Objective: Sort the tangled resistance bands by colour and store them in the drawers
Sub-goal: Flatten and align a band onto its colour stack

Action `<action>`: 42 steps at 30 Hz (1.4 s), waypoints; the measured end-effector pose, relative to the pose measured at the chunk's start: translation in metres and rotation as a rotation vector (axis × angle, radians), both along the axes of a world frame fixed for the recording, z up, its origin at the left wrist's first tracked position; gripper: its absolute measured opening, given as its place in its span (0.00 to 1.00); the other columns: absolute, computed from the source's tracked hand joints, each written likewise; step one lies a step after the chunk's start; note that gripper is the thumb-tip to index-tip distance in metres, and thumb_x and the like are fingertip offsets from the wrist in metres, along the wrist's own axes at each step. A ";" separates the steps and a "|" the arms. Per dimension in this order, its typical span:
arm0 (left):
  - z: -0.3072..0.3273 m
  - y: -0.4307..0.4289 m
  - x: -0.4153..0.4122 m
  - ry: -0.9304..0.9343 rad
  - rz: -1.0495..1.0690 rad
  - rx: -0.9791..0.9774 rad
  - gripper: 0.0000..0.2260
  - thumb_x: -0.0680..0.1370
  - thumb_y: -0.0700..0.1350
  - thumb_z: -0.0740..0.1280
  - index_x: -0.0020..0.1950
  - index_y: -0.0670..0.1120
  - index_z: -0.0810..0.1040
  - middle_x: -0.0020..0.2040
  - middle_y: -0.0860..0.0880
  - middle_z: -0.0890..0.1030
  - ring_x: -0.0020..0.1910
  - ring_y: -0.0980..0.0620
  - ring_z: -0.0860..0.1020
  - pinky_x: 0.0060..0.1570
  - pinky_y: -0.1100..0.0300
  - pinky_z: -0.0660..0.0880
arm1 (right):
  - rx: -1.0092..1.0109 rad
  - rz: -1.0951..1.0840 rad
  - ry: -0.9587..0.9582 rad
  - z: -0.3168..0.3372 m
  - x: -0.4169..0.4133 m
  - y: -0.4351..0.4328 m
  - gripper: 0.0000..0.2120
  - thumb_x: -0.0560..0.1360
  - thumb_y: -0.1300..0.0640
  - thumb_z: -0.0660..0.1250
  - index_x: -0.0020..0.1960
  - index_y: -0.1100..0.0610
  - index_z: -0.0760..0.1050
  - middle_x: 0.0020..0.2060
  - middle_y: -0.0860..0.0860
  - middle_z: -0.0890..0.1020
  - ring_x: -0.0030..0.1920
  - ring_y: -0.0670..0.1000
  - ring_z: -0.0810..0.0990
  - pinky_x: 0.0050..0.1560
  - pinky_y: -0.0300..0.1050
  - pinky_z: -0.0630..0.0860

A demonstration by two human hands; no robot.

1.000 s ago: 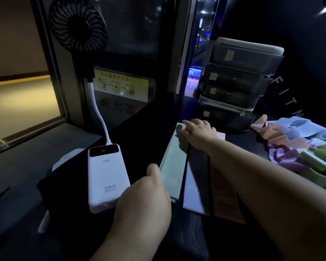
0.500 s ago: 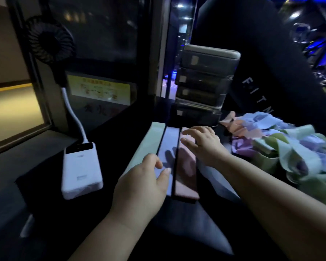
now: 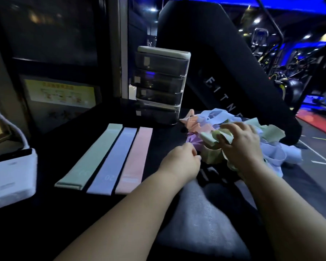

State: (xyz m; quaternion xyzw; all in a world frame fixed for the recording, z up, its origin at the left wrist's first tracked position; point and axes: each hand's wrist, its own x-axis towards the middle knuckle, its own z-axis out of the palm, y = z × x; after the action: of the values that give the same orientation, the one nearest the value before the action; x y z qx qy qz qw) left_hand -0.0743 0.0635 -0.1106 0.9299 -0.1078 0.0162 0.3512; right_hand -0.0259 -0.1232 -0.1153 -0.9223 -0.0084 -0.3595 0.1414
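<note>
Power bank (image 3: 11, 178) near left, green band (image 3: 90, 157), lilac band (image 3: 114, 159) and pink band (image 3: 135, 159) flat side by side, left hand (image 3: 179, 162) curled at tangled pile (image 3: 215, 117) edge, grip not determinable, right hand (image 3: 241, 143) clamped on green strip (image 3: 207, 138) in pile, drawer unit (image 3: 160, 85) far behind.

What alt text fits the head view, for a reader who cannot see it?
A person's right hand grips a crumpled green band in a tangled pile of bands, the left hand close beside. A flat green band, lilac band and pink band lie side by side near stacked drawers.
</note>
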 end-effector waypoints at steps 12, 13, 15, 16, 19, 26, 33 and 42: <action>-0.009 -0.078 0.051 -0.323 0.097 0.095 0.21 0.80 0.51 0.63 0.71 0.48 0.64 0.72 0.46 0.62 0.71 0.43 0.61 0.66 0.50 0.64 | 0.169 -0.175 0.305 -0.012 0.011 -0.038 0.30 0.74 0.35 0.65 0.70 0.50 0.69 0.65 0.54 0.76 0.68 0.58 0.69 0.63 0.54 0.65; -0.011 -0.077 0.055 -0.314 0.112 0.073 0.22 0.80 0.52 0.63 0.72 0.50 0.63 0.74 0.48 0.61 0.71 0.44 0.60 0.66 0.50 0.63 | 0.168 -0.183 0.316 -0.012 0.012 -0.038 0.30 0.74 0.34 0.64 0.69 0.50 0.70 0.63 0.54 0.77 0.66 0.59 0.70 0.61 0.54 0.65; -0.019 -0.074 0.061 -0.259 0.119 0.050 0.24 0.80 0.54 0.62 0.75 0.53 0.62 0.75 0.51 0.61 0.71 0.45 0.60 0.67 0.50 0.61 | 0.157 -0.200 0.337 -0.012 0.013 -0.038 0.31 0.73 0.32 0.63 0.69 0.48 0.69 0.62 0.54 0.78 0.66 0.58 0.70 0.60 0.54 0.65; -0.024 -0.073 0.065 -0.231 0.113 0.054 0.24 0.80 0.55 0.61 0.75 0.54 0.62 0.75 0.52 0.64 0.71 0.45 0.60 0.67 0.50 0.61 | 0.151 -0.204 0.344 -0.012 0.013 -0.038 0.33 0.71 0.30 0.63 0.70 0.47 0.69 0.62 0.53 0.77 0.67 0.58 0.69 0.61 0.54 0.64; -0.032 -0.069 0.072 -0.195 0.108 0.051 0.24 0.80 0.58 0.60 0.74 0.54 0.63 0.71 0.51 0.70 0.70 0.45 0.63 0.66 0.50 0.61 | 0.133 -0.175 0.330 -0.011 0.010 -0.034 0.37 0.67 0.26 0.63 0.69 0.46 0.71 0.61 0.51 0.78 0.67 0.56 0.69 0.63 0.54 0.62; -0.033 -0.058 0.073 -0.343 0.104 -0.277 0.26 0.75 0.54 0.69 0.70 0.46 0.71 0.64 0.46 0.76 0.64 0.43 0.70 0.65 0.50 0.68 | 0.254 -0.022 0.029 -0.008 0.008 -0.029 0.15 0.69 0.46 0.73 0.53 0.49 0.82 0.45 0.49 0.83 0.54 0.55 0.78 0.59 0.50 0.64; -0.022 -0.040 0.066 -0.364 0.056 -0.544 0.22 0.74 0.43 0.73 0.66 0.48 0.72 0.55 0.64 0.73 0.52 0.66 0.72 0.47 0.81 0.66 | 0.627 0.195 -0.135 -0.004 0.006 -0.030 0.15 0.68 0.41 0.69 0.46 0.50 0.82 0.41 0.45 0.84 0.48 0.51 0.81 0.53 0.55 0.77; -0.021 -0.038 0.065 -0.218 0.011 -0.704 0.13 0.72 0.55 0.73 0.52 0.52 0.78 0.43 0.54 0.81 0.42 0.59 0.79 0.48 0.66 0.77 | 0.998 0.369 -0.115 0.002 -0.005 -0.030 0.02 0.72 0.53 0.75 0.42 0.48 0.83 0.44 0.50 0.86 0.45 0.49 0.83 0.52 0.54 0.81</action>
State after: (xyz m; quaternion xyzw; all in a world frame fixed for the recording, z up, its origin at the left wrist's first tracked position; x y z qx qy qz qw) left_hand -0.0094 0.0251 -0.1313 0.7455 -0.1274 0.1532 0.6360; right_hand -0.0310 -0.1528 -0.1135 -0.7049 -0.0061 -0.3387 0.6232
